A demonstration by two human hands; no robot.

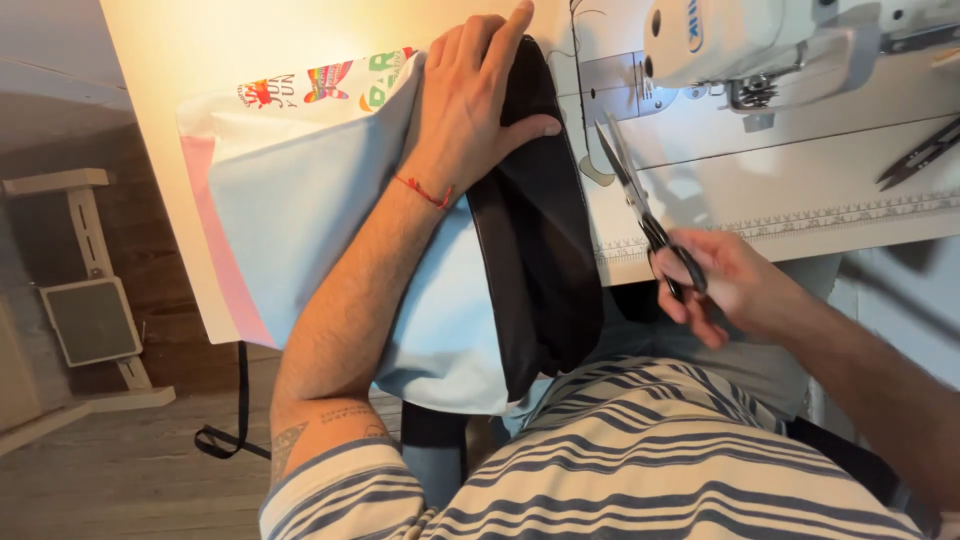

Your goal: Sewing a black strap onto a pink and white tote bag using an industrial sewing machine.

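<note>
Black leather-like panel folded over pale blue fabric bag at the table edge, left hand pressing flat — right hand gripping steel scissors, blades parted, white sewing machine beside

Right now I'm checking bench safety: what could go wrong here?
1. The right hand holds scissors with their blades pointing toward the left hand, which presses on the black fabric; a slip might nick a finger.
2. The bag overhangs the table edge and could slide off.
</note>
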